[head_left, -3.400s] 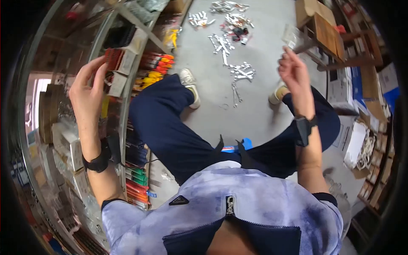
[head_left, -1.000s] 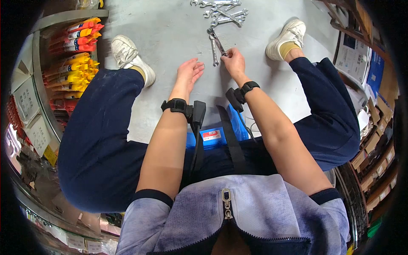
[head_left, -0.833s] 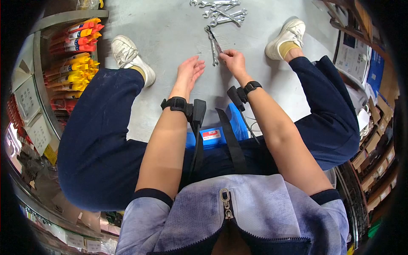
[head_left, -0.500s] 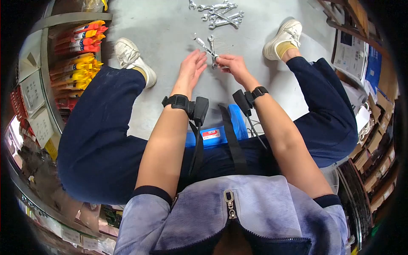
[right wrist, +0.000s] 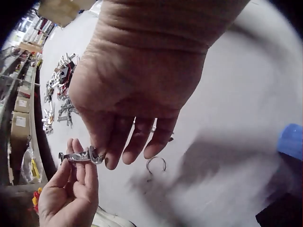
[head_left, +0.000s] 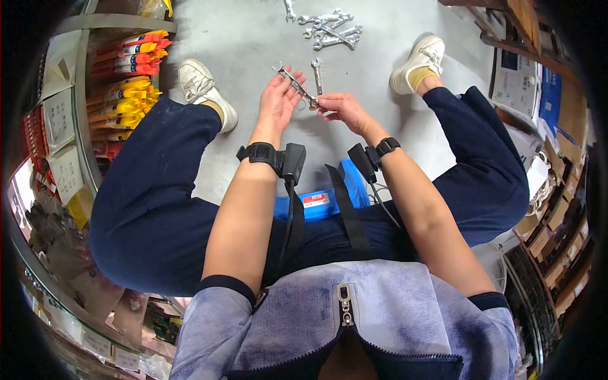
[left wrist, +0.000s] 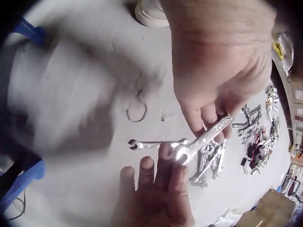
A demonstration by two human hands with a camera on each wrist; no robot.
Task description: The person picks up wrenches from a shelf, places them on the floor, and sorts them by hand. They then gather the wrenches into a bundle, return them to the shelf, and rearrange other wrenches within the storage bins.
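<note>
A silver combination wrench (head_left: 296,84) is held up in front of me between the two hands. My right hand (head_left: 347,111) pinches one end of it between thumb and fingertips. My left hand (head_left: 275,106) is palm up with its fingers extended, and the far part of the wrench lies across them. In the left wrist view the right thumb and forefinger meet at the bright wrench end. A second wrench (head_left: 317,75) lies on the floor just beyond the right fingertips. Farther off is a loose pile of wrenches (head_left: 332,28).
A blue seat or box (head_left: 354,187) shows between the legs. White shoes (head_left: 197,81) flank the floor area. Shelving with red and yellow packaged goods (head_left: 126,104) stands left; boxes (head_left: 516,85) stand right. A thin ring of wire (left wrist: 137,112) lies on the floor.
My right hand has lifted one wrench off the floor, turned it and brought it leftward, so it now overlaps the left fingers. The other wrench stays on the floor.
</note>
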